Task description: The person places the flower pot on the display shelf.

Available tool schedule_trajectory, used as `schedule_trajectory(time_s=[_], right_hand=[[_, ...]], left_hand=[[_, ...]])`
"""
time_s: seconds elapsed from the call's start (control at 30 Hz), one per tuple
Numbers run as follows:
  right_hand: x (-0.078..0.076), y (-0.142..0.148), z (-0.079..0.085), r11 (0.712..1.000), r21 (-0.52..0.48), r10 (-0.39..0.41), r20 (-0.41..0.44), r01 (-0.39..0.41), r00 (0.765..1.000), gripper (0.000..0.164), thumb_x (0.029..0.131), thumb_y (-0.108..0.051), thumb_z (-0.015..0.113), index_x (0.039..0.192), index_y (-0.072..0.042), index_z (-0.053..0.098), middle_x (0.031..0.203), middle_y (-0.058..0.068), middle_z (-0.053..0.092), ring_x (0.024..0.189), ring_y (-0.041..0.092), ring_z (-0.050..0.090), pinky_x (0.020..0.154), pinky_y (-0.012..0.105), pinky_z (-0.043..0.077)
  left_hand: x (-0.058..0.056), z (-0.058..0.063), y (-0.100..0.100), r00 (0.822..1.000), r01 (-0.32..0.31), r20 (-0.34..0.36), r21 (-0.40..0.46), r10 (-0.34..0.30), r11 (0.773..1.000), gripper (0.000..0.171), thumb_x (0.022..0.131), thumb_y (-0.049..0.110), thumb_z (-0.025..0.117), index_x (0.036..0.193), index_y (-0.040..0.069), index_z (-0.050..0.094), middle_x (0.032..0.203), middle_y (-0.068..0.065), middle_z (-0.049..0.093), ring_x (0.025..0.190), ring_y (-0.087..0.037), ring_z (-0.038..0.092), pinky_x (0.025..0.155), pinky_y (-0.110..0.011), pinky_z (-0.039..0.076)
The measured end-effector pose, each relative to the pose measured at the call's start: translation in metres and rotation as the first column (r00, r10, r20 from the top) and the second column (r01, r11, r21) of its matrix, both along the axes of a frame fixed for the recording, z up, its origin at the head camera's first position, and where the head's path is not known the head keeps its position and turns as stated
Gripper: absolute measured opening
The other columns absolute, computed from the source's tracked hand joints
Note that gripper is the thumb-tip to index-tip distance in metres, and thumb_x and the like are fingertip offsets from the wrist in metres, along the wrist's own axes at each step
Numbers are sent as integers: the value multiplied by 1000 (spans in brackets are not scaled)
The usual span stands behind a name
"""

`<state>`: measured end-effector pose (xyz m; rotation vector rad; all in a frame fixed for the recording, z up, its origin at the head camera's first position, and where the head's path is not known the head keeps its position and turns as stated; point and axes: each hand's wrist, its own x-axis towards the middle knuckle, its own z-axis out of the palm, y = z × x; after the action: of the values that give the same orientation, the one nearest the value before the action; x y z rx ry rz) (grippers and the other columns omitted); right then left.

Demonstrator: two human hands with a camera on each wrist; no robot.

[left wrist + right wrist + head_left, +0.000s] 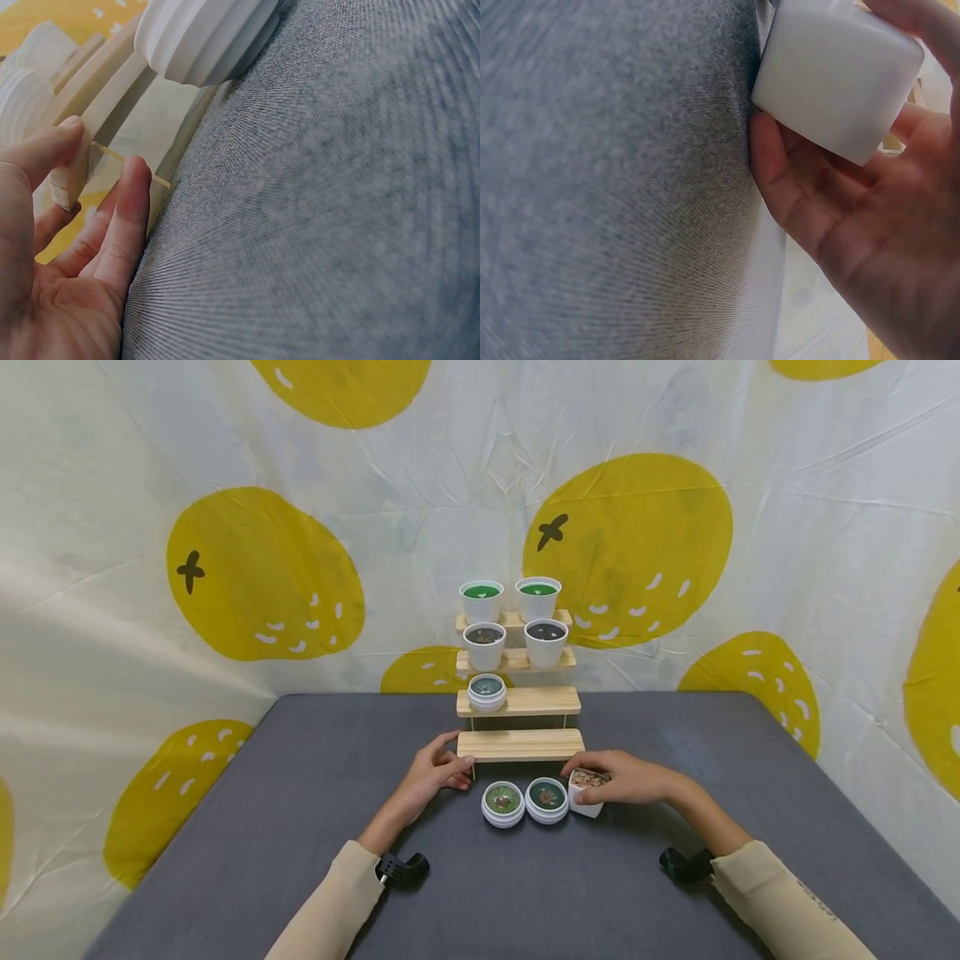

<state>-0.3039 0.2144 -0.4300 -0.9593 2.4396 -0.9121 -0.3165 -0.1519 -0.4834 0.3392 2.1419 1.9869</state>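
My left hand (433, 770) pinches the left end of the lowest wooden step of a tiered display stand (521, 744), thumb at the front edge and other fingers around the end and by the leg, as the left wrist view shows. My right hand (628, 777) grips a square white pot (838, 79) with a brown, grainy top, low at the table. Left of that pot stand two round, ribbed white pots: one with a light green top (502, 799), the other with a dark green top (547, 795). The lowest step bears nothing.
On the stand's third step down sits a ribbed white pot (487, 688) at the left. Two white cups with dark tops (485, 646) stand one step higher, two with green tops (482, 600) on the topmost. A fruit-patterned curtain (450, 527) hangs behind the grey table (540, 902).
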Motion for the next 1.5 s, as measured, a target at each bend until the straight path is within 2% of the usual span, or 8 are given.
schedule_trajectory(time_s=[0.23,0.57,0.9,1.13,1.33,1.5], right_hand=[[0,1,-1,1000,5,-12,9,12,1000,42,98,-38,70,133,-16,65,133,3,66,117,21,58,94,38,50],[-2,0,-3,1000,-17,-19,40,20,999,38,99,-37,70,133,-21,65,136,6,65,120,25,58,96,43,50],[-5,-1,-11,998,-43,-40,33,42,999,34,98,-37,70,129,-24,67,135,4,65,115,22,58,95,40,49],[-7,-6,-12,995,-76,-55,25,57,998,30,98,-35,71,127,-25,69,131,2,67,109,19,58,90,32,48],[-8,-7,-9,995,-89,-52,11,52,999,32,98,-33,71,128,-21,69,128,5,68,106,17,58,90,32,48],[-6,-6,-13,995,-84,-50,14,51,999,32,99,-34,70,128,-21,69,130,5,68,109,17,58,92,34,49]], left_hand=[[1,1,1,1000,-4,2,3,4,1000,72,98,22,73,159,11,37,97,-13,70,77,-17,72,73,-33,65],[0,0,0,1000,-3,-2,5,3,1000,74,98,23,74,159,9,35,98,-14,70,79,-18,72,72,-33,65],[-2,-2,1,1000,-16,-4,-8,16,1000,70,98,23,73,158,12,38,96,-12,70,78,-18,72,72,-33,65],[-3,1,1,999,-32,-5,2,32,999,71,98,21,73,158,10,37,95,-11,70,77,-18,73,71,-33,65],[-4,2,0,999,-32,-6,2,32,999,70,98,20,74,158,11,38,95,-10,71,78,-18,73,71,-32,65],[-3,1,1,1000,-25,8,-8,25,1000,69,98,21,73,158,12,39,94,-10,70,78,-18,73,71,-33,65]])
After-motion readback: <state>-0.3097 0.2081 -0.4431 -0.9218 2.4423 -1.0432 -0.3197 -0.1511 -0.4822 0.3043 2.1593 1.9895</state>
